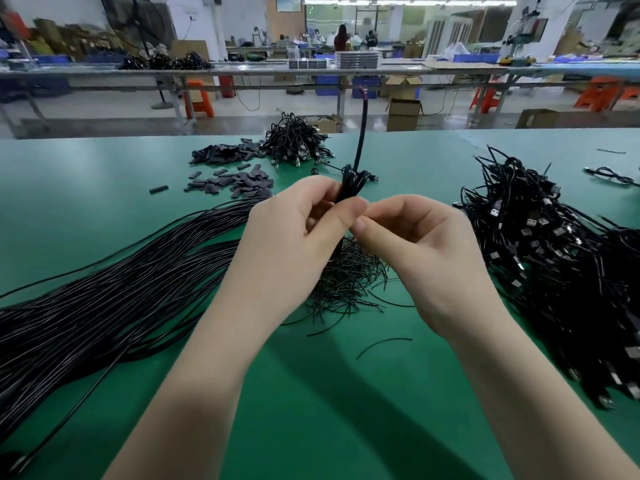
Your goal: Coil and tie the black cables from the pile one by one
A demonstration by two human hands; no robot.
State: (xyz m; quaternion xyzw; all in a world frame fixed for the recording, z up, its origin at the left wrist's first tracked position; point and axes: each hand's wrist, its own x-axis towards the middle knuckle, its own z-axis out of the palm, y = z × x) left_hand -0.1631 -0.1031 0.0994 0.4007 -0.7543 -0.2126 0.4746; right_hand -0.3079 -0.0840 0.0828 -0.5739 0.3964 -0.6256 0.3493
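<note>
Both hands meet above the middle of the green worktop. Left hand has its fingers curled round a coiled cable, thumb pressed along the bundle's near side, holding it upright. Right hand comes in from the other side with thumb and forefinger pinched together right against the coil; what they pinch is too small to tell. One loose end of the cable sticks straight up from the coil, and a small plug pokes out to its right.

Along the left edge lies the pile of long uncoiled black cables, fanned out toward the near left corner. Toward the far edge, left of centre, sit scattered dark sleeves, short flat pieces in two loose groups. Just right of them, at the far edge, is a heap of small coiled leads. Under the hands, a tangle of thin black ties spreads on the worktop, with a few strays nearer the front. By the right edge, a large stack of coiled cables with USB plugs runs toward the near right corner. One lone coil rests apart near the far right corner.
</note>
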